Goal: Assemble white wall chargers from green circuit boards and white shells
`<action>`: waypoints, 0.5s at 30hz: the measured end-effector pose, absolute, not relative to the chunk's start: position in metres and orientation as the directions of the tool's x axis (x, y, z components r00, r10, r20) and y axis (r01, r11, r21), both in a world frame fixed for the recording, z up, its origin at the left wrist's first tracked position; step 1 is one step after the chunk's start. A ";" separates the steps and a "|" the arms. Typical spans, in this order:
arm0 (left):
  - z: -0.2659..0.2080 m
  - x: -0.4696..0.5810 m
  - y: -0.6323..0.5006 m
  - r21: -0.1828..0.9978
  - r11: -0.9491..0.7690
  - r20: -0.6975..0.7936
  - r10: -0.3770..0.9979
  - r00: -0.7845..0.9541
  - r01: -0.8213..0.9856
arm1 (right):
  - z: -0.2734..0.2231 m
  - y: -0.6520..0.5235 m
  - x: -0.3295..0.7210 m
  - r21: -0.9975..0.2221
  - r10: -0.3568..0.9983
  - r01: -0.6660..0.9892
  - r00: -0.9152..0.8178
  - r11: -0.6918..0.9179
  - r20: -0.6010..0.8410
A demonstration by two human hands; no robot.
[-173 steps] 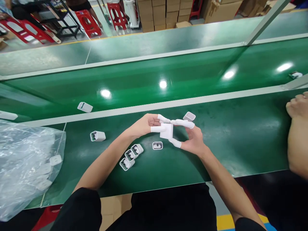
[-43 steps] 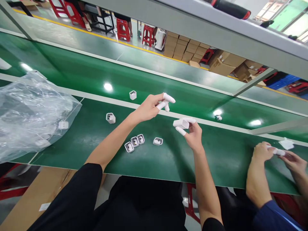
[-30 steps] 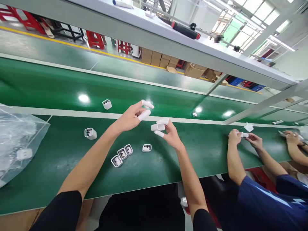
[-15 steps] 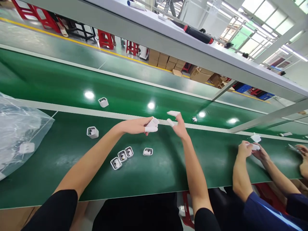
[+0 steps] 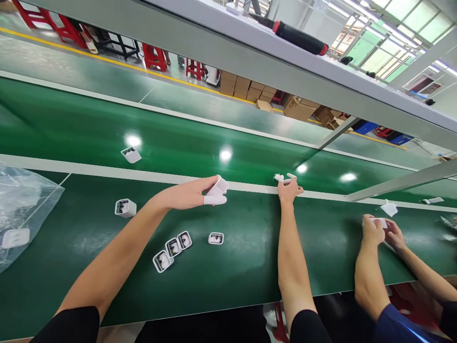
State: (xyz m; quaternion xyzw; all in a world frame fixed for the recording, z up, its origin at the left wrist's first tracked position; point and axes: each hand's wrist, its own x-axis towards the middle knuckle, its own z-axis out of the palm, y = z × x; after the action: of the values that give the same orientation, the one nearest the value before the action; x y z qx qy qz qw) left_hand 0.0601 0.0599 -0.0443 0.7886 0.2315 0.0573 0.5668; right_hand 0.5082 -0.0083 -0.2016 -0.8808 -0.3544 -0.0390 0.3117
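Note:
My left hand [image 5: 189, 193], with a white cover on a fingertip, is closed around a hollow white square plastic housing [image 5: 217, 188]. Stretched out over the pale rail, my right hand [image 5: 289, 190] has its covered fingers apart beside a small white part [image 5: 278, 177] on the green belt. Whether a fingertip touches that part I cannot tell. On the bench below stand three white housings in a row [image 5: 173, 247], dark parts visible inside. A similar housing [image 5: 216, 238] is to their right, and another housing [image 5: 125, 208] stands by my left forearm.
A white housing [image 5: 131, 155] lies tilted on the belt [image 5: 178, 143]. A clear plastic bag [image 5: 28, 205] with white pieces is at left. A shelf [image 5: 214, 33] crosses overhead, carrying a black-and-red tool [image 5: 302, 38]. At right, a co-worker's hands [image 5: 374, 231] hold a white piece.
My right hand has moved right and forward to the small white part. The left hand still holds its housing. The tilted housing on the belt has shifted left, and the view has shifted slightly.

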 end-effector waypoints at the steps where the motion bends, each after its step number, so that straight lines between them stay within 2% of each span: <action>1: -0.045 0.060 0.061 0.918 -0.247 -0.180 0.441 0.879 0.311 | -0.202 -0.005 0.508 -0.516 0.616 0.666 0.729 -0.539 0.298; 5: -0.042 0.059 0.060 0.898 -0.249 -0.216 0.468 0.857 0.362 | -0.203 0.010 0.508 -0.493 0.697 0.722 0.660 -0.485 0.281; 10: -0.036 0.055 0.059 0.880 -0.264 -0.226 0.499 0.837 0.395 | -0.205 0.026 0.501 -0.514 0.707 0.686 0.679 -0.515 0.198; 15: -0.036 0.055 0.060 0.905 -0.215 -0.225 0.490 0.842 0.367 | -0.197 0.033 0.485 -0.578 0.808 0.711 0.572 -0.400 0.144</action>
State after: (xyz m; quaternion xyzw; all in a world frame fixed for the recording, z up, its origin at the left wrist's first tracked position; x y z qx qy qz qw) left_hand 0.0550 0.0601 -0.0364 0.7774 0.2755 0.0549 0.5628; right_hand 0.4846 0.0333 -0.1966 -0.8329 -0.4559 0.0798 0.3034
